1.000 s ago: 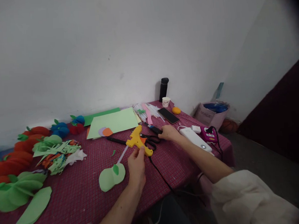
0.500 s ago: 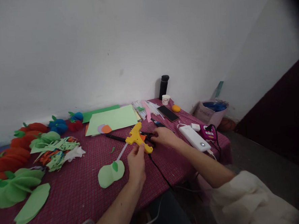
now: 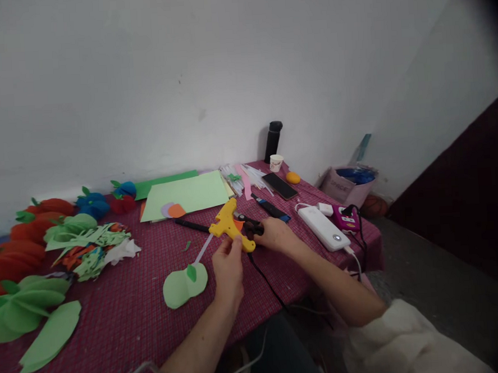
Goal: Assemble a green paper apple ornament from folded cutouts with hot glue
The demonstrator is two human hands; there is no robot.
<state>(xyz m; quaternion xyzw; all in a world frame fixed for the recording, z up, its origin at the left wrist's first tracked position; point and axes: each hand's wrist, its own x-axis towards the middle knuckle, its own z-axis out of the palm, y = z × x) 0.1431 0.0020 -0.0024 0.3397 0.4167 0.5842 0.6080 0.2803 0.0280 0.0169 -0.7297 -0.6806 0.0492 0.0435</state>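
The yellow glue gun (image 3: 225, 224) is over the red checked tablecloth (image 3: 130, 312), near its middle. I cannot tell if it touches the cloth. The left hand (image 3: 229, 275) pinches its handle. The right hand (image 3: 277, 234) has its fingers curled on the black scissors (image 3: 255, 229), at 3 o'clock and just beside the gun.

Being so close may bring trouble. If the scissors bump the orange trigger (image 3: 238, 225), glue could ooze out. If the gun is hot, which I cannot see, its front end might burn a finger. A tug on the black cord (image 3: 266, 278), at 5 o'clock, might twist the gun. The glue stick (image 3: 204, 248) could shove the green paper cutout (image 3: 178, 287), since its end is right by it.

The gun looks bright and chunky, with its front toward 1 o'clock. The pale, cloudy stick pokes out of its back toward 7 o'clock.

Farther out, the cutout lies at 8 o'clock. A utility knife (image 3: 271, 207) and a black phone (image 3: 280, 185) lie around 2 o'clock, a white power bank (image 3: 322, 226) at 3, paper scraps (image 3: 95, 253) at 9, and a pale green sheet (image 3: 190, 194) at 10.
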